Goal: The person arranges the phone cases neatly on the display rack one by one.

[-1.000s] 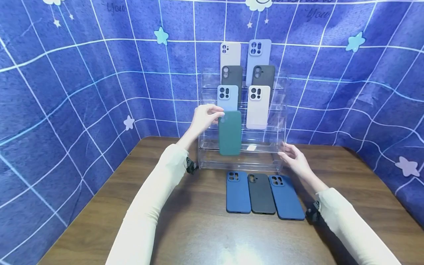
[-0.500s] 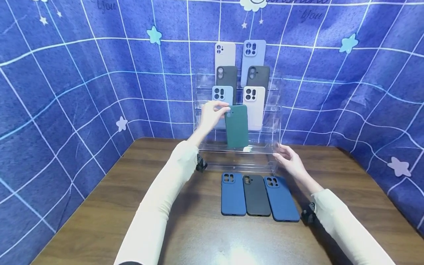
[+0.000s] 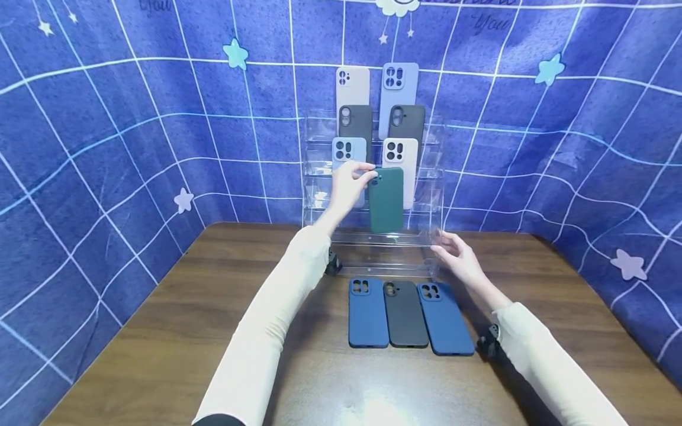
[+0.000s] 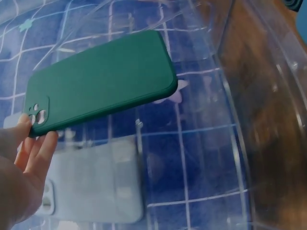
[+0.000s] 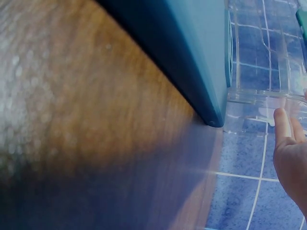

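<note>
My left hand (image 3: 348, 188) pinches a green phone case (image 3: 387, 201) by its upper left corner. In the left wrist view the green case (image 4: 103, 79) is held in front of the clear stepped display rack (image 3: 373, 238), its camera cutouts beside my thumb. Behind it, a light blue phone case (image 4: 96, 179) leans in the rack. At the rack's lower right side, my right hand (image 3: 459, 258) holds the side edge between thumb and fingers. The right wrist view shows this hand (image 5: 291, 158) at the clear plastic edge.
On higher tiers stand a white case (image 3: 353, 86), a lavender case (image 3: 399, 97), dark grey cases (image 3: 407, 122) and a pale case (image 3: 408, 177). Flat on the wooden table (image 3: 213, 331) lie two blue cases (image 3: 369, 319) with a black one (image 3: 406, 319) between them.
My left hand has lifted the green case off the rack's lower left part and carried it right, in front of the pale case. The right hand stays at the rack's side.
</note>
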Demonstrator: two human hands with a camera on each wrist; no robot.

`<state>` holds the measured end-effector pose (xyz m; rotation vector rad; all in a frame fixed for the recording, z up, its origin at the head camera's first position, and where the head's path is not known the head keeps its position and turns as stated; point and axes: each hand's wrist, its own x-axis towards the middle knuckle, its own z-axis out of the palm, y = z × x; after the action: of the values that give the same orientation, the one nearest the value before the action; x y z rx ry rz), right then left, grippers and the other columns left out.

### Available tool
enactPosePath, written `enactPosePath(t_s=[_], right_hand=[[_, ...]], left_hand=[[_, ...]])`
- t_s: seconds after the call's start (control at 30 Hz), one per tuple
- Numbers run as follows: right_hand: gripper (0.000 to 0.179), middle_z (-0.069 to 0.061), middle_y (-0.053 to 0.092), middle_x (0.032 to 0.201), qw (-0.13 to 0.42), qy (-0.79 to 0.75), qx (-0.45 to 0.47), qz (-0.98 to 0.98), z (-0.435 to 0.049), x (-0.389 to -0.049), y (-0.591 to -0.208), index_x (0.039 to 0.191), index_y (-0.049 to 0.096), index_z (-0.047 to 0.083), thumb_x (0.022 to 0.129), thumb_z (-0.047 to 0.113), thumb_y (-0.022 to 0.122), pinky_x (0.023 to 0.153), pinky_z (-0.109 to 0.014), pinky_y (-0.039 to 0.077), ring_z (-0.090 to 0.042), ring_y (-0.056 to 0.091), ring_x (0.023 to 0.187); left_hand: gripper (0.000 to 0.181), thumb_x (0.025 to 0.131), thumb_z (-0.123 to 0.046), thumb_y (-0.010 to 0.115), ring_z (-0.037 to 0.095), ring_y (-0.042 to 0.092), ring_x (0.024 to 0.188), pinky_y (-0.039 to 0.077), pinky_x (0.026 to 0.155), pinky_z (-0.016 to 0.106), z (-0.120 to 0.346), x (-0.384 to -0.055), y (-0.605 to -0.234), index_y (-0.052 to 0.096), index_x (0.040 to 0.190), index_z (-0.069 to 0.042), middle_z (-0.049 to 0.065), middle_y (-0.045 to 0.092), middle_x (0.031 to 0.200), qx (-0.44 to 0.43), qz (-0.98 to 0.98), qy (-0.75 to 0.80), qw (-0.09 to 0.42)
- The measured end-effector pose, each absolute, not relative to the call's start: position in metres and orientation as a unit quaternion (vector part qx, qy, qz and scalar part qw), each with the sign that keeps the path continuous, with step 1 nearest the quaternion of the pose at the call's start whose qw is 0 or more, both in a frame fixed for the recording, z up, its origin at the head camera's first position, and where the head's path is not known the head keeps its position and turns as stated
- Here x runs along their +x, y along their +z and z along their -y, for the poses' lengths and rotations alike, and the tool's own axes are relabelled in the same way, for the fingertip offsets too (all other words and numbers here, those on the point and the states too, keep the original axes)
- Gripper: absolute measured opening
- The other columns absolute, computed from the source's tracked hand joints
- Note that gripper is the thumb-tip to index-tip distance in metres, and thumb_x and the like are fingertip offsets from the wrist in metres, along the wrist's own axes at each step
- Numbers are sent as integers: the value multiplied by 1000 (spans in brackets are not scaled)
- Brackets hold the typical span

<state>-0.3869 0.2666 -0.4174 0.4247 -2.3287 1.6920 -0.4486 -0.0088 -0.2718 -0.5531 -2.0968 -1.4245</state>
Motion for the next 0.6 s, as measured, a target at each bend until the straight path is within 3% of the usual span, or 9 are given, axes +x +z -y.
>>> enactPosePath(t_s=[0.23, 0.6], right_hand=[[55, -28, 52, 129, 123, 575, 134, 798, -266, -388, -417, 137, 42, 1, 91, 23, 62, 78, -8, 50, 12, 56, 89], [55, -30, 49, 131, 108, 593, 130, 788, -265, -385, -415, 139, 38, -3, 92, 17, 60, 79, -8, 50, 12, 55, 90]], left_hand=[[21, 83, -16, 71, 22, 69, 77, 56, 63, 18, -6, -449, -284, 71, 100, -4, 10, 69, 100, -220, 771, -525, 286], [23, 84, -18, 70, 20, 70, 83, 56, 66, 17, -14, -454, -298, 71, 104, -5, 10, 70, 104, -216, 779, -538, 238]])
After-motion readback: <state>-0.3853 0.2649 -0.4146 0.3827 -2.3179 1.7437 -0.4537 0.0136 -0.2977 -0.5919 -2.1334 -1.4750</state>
